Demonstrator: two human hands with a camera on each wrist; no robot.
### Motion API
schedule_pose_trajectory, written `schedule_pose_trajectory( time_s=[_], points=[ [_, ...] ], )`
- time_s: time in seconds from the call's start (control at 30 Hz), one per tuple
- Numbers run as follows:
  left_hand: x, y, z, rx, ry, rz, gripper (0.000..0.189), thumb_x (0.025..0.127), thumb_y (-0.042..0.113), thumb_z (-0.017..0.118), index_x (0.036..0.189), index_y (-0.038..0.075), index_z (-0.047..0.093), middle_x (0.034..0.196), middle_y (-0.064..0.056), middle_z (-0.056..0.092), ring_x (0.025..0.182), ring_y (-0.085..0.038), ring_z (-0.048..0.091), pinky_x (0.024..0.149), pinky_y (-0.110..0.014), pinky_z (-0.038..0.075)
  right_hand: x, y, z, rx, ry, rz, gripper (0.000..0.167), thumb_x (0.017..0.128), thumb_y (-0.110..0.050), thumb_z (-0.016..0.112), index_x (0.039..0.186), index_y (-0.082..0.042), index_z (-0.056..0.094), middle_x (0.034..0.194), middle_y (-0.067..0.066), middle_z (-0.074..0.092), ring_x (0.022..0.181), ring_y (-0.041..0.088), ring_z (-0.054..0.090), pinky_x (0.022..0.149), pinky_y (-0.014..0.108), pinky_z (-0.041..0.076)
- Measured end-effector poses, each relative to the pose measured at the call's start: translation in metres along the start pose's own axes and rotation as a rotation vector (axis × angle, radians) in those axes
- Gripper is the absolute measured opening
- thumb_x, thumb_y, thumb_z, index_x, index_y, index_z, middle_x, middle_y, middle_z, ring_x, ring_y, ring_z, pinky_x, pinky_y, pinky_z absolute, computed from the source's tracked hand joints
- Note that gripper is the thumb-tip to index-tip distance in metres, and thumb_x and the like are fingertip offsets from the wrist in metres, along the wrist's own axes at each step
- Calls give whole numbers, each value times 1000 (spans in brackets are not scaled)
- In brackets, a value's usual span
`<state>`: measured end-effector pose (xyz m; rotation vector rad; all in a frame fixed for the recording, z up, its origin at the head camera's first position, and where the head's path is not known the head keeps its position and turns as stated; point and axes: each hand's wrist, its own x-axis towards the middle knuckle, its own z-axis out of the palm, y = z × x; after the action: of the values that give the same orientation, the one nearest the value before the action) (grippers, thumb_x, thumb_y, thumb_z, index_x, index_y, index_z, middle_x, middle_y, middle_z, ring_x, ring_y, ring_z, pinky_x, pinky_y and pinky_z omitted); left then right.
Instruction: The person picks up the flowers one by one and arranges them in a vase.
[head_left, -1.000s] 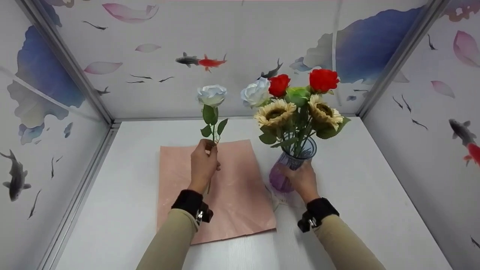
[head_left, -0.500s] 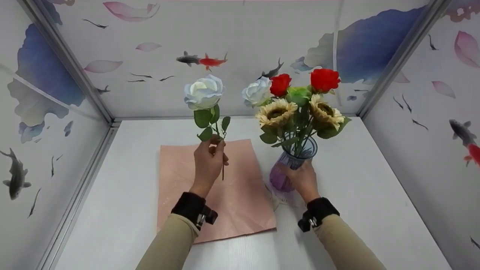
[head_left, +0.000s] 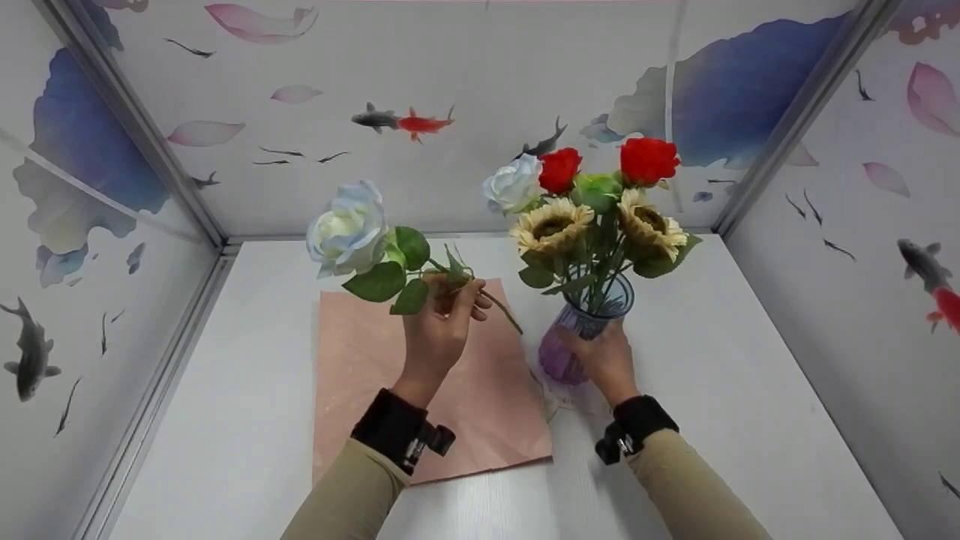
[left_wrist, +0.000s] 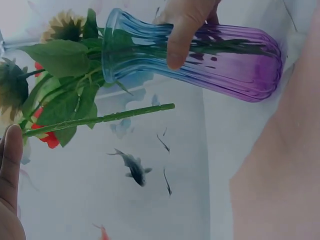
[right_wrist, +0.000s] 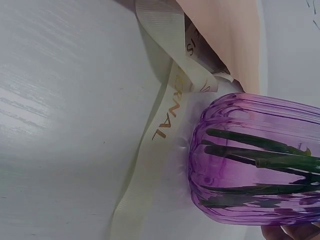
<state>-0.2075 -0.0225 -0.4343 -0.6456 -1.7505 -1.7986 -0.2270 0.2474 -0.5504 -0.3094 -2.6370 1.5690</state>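
My left hand [head_left: 439, 330] pinches the stem of a pale blue-white rose [head_left: 349, 232] above the pink paper. The bloom leans to the left, and the bare stem end points right toward the vase. In the left wrist view the cut end of the stem [left_wrist: 125, 115] shows in front of the bouquet's leaves. My right hand [head_left: 604, 358] grips a ribbed glass vase [head_left: 562, 360], blue at the rim and purple at the base. Standing in it are two red roses [head_left: 649, 161], two cream sunflowers [head_left: 551, 227], another pale blue rose [head_left: 512, 184] and a green bloom [head_left: 596, 193].
A sheet of pink wrapping paper [head_left: 480, 420] lies on the white table [head_left: 720, 360] left of the vase. A cream ribbon [right_wrist: 167, 120] with gold lettering lies partly under the paper, by the vase's base. Printed walls [head_left: 487, 67] enclose the table on three sides.
My left hand has moved slightly right and tipped the rose from upright to leaning left, its stem end swinging out to the right. The right hand and the vase have stayed put.
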Motion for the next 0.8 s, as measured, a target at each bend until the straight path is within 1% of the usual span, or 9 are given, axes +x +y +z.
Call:
schedule_pose_trajectory(
  time_s=[0.1, 0.17, 0.23, 0.37, 0.43, 0.5, 0.63, 0.8],
  points=[
    [1, 8, 3, -35, -9, 10, 11, 100, 4, 64, 107, -3, 60, 87, -16, 74, 67, -19, 73, 61, -37, 61, 0, -1, 0, 12, -12, 9, 116, 78, -63, 81, 158, -8, 19, 152, 23, 46, 141, 38, 46, 113, 55, 40],
    [1, 12, 4, -63, -15, 3, 12, 101, 4, 63, 108, -4, 58, 91, -17, 75, 69, -21, 73, 63, -38, 61, -1, -1, 0, 17, -15, 18, 117, 77, -63, 82, 158, -7, 18, 152, 23, 46, 141, 38, 46, 112, 55, 40],
    [1, 17, 6, -105, -23, -16, 14, 102, 3, 61, 111, -5, 55, 96, -19, 74, 73, -21, 74, 66, -39, 61, -1, -2, 0, 17, -18, 19, 118, 77, -63, 82, 158, -6, 18, 152, 23, 46, 140, 39, 46, 112, 56, 41],
    [1, 23, 8, -212, -24, -58, 19, 102, 1, 59, 115, -8, 50, 101, -26, 72, 78, -22, 74, 69, -42, 61, -1, -2, 0, 4, -8, 14, 118, 76, -63, 83, 157, -5, 19, 150, 24, 48, 138, 39, 48, 110, 56, 42],
    [1, 26, 10, -259, -14, -70, 20, 102, 1, 60, 116, -9, 49, 101, -27, 71, 79, -23, 74, 69, -44, 61, 0, -1, 0, 2, -6, 9, 117, 76, -61, 84, 157, -5, 20, 150, 23, 48, 138, 38, 49, 110, 55, 42],
    [3, 28, 11, -294, 1, -80, 21, 101, 1, 60, 117, -8, 49, 102, -26, 72, 80, -25, 75, 69, -45, 61, 0, 0, 0, 8, -4, 0, 114, 77, -58, 84, 156, -5, 21, 149, 23, 49, 137, 38, 49, 110, 55, 42],
    [5, 30, 15, -321, 30, -98, 22, 102, 4, 61, 118, -5, 50, 104, -23, 72, 80, -27, 75, 69, -47, 61, 0, 1, 0, 13, -1, -2, 114, 78, -57, 84, 157, -6, 20, 149, 23, 50, 137, 37, 49, 110, 54, 42],
    [6, 31, 19, -340, 49, -124, 28, 105, 13, 60, 123, -4, 49, 110, -24, 70, 87, -32, 75, 74, -48, 61, 0, 1, 0, 14, -4, 10, 116, 76, -61, 84, 157, -7, 20, 150, 23, 48, 139, 37, 47, 112, 52, 41]
  ],
)
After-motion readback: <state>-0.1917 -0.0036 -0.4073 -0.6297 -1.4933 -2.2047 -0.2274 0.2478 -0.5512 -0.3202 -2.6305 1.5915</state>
